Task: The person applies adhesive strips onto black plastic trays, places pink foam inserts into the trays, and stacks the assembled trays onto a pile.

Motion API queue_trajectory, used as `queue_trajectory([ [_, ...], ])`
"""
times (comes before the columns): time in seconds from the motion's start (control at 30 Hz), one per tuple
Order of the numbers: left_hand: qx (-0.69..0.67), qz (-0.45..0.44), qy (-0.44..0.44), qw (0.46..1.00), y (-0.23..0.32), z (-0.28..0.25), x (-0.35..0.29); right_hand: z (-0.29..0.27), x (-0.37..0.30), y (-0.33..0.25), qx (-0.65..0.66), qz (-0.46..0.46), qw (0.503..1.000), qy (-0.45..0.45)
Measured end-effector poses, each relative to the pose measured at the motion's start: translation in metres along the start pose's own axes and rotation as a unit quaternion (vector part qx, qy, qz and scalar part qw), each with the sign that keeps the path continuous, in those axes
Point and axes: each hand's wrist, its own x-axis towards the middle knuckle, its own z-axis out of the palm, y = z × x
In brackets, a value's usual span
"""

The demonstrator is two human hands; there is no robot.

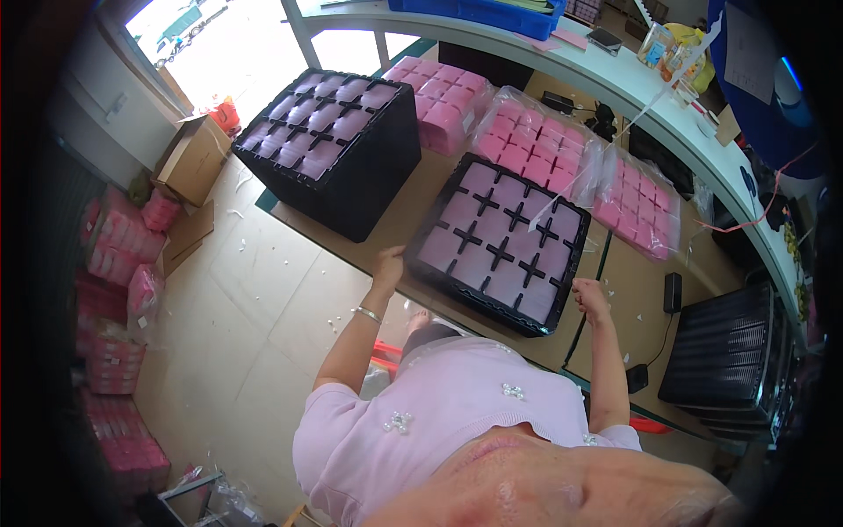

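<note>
A black tray (485, 205) lies on the brown table top in front of me. Pale pink blocks (500, 189) fill its cells, with black cross-shaped dividers standing between them. My left hand (387, 266) is closed at the tray's left edge. At the opposite edge my right hand (591, 298) has its fingers curled against the rim; the fingertips of both hands are partly hidden. To the left stands a tall black stack of trays (364, 180), its top layer filled with similar pale pink blocks.
Bagged pink block packs (536, 145) line the table's far side, below a curved white shelf (606, 66). Black trays (720, 351) are stacked at the right, near a cabled black box (673, 292). Pink packs (114, 360) and a cardboard box (193, 162) sit on the left floor.
</note>
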Motion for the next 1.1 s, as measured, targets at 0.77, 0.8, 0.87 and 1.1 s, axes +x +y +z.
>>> queue_trajectory([
  [0.77, -0.490, 0.111, -0.052, 0.863, 0.187, -0.066, -0.009, 0.022, -0.016, -0.040, 0.301, 0.014, 0.951, -0.070],
  [0.8, -0.511, 0.109, -0.039, 0.851, 0.185, -0.085, -0.004, 0.036, -0.016, -0.052, 0.324, -0.006, 0.941, -0.095],
  [0.87, -0.541, 0.114, -0.007, 0.833, 0.172, -0.123, 0.007, 0.072, -0.017, -0.084, 0.329, -0.021, 0.937, -0.115],
  [1.1, -0.520, 0.067, 0.110, 0.845, 0.109, -0.230, 0.043, 0.187, 0.010, -0.157, 0.327, -0.026, 0.921, -0.209],
])
